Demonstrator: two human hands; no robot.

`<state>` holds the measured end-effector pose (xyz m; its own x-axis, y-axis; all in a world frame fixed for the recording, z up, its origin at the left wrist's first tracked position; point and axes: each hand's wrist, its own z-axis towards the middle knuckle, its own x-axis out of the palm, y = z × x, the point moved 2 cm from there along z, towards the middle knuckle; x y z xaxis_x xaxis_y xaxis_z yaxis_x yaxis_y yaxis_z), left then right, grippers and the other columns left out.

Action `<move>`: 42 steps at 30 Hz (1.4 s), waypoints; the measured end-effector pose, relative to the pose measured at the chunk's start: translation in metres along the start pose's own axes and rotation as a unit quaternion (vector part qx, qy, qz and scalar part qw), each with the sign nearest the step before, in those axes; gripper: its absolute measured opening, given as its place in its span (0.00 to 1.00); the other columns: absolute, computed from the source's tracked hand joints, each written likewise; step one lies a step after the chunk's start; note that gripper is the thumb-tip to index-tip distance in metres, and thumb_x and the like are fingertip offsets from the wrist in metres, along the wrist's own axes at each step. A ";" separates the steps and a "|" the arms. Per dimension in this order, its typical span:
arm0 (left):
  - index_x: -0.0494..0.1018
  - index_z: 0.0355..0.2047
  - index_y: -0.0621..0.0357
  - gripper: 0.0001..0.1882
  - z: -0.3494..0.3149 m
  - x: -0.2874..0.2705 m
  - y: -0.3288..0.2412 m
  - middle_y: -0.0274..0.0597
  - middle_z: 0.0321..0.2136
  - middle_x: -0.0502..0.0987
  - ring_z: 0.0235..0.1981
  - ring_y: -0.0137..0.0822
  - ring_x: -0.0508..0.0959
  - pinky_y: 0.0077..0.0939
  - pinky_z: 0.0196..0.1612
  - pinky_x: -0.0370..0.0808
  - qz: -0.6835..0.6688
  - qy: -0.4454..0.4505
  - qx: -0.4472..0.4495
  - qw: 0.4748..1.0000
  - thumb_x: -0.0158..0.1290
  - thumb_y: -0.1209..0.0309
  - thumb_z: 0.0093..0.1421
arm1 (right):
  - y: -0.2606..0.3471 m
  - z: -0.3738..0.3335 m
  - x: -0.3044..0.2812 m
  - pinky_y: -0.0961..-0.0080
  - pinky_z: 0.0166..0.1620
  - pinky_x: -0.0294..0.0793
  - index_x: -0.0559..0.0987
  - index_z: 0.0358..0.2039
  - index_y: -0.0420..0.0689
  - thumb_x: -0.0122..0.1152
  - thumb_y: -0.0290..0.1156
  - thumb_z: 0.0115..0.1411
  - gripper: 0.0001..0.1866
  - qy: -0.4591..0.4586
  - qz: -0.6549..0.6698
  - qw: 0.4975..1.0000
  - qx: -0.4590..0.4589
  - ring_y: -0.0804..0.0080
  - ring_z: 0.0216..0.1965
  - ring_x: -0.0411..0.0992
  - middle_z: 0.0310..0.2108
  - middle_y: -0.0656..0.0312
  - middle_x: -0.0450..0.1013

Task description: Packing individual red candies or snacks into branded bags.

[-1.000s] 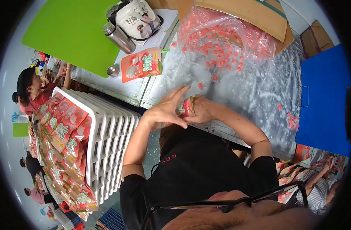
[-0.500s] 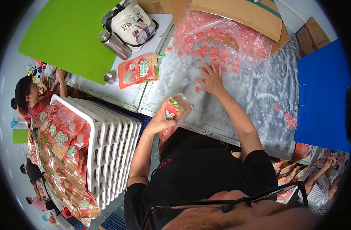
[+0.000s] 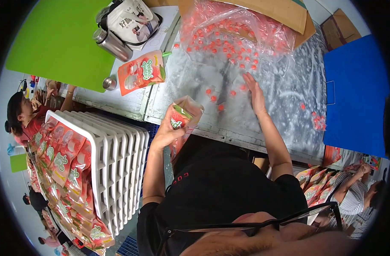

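Observation:
My left hand (image 3: 166,135) is closed round a printed red and green pouch (image 3: 187,112), held upright at the table's near edge with its top gaping. Over the metal tabletop (image 3: 280,106), my right hand (image 3: 255,94) lies on its side, fingers stretched out and holding nothing. Just left of its fingers are a few small red wrapped pieces (image 3: 233,93), strung out toward the pouch. Many more red pieces (image 3: 233,53) are spread farther back, spilling from a clear plastic bag (image 3: 263,38) in a cardboard box (image 3: 284,13). What the pouch contains is hidden.
Left of me stand stacked white crates (image 3: 118,170) topped with filled pouches (image 3: 71,158). A flat pouch (image 3: 141,72), steel flask (image 3: 112,45), metal cup (image 3: 109,83) and white bag (image 3: 133,23) are at the back left. A blue board (image 3: 355,98) rises at right. Co-workers are on both sides.
My right hand has drawn back from the scattered pile and turned onto its side. Several red pieces now lie nearer the pouch, which my left hand still holds.

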<state>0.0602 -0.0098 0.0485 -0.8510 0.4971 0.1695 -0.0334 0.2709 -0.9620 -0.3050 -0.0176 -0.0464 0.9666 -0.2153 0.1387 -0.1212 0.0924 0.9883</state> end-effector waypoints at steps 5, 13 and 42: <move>0.56 0.68 0.57 0.48 -0.007 -0.003 -0.002 0.37 0.59 0.67 0.61 0.31 0.64 0.27 0.64 0.58 0.013 -0.045 0.030 0.998 0.55 0.89 0.44 | 0.003 -0.006 -0.012 0.61 0.70 0.51 0.69 0.63 0.38 0.41 0.51 0.72 0.32 -0.011 -0.106 0.994 -0.008 0.58 0.69 0.57 0.68 0.54 0.61; 0.59 0.66 0.57 0.45 -0.009 -0.007 -0.004 0.36 0.53 0.69 0.56 0.29 0.66 0.26 0.61 0.61 0.008 -0.075 0.026 0.997 0.56 0.87 0.45 | -0.001 -0.022 0.035 0.53 0.66 0.56 0.78 0.56 0.53 0.70 0.39 0.54 0.27 0.073 -0.545 0.811 -0.202 0.50 0.64 0.59 0.63 0.55 0.65; 0.63 0.64 0.49 0.47 0.018 0.031 -0.012 0.51 0.58 0.63 0.62 0.55 0.63 0.58 0.69 0.51 0.493 -0.069 0.187 0.847 0.63 0.76 0.39 | 0.103 -0.015 0.131 0.74 0.35 0.74 0.80 0.35 0.39 0.68 0.29 0.57 0.08 0.215 -0.291 0.922 -0.142 0.70 0.31 0.74 0.34 0.58 0.75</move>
<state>0.0252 -0.0126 0.0616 -0.6136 0.2217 -0.7579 0.5881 -0.5122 -0.6260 -0.1875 -0.0219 0.0725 0.8571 0.0900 -0.5072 0.4506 0.3461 0.8229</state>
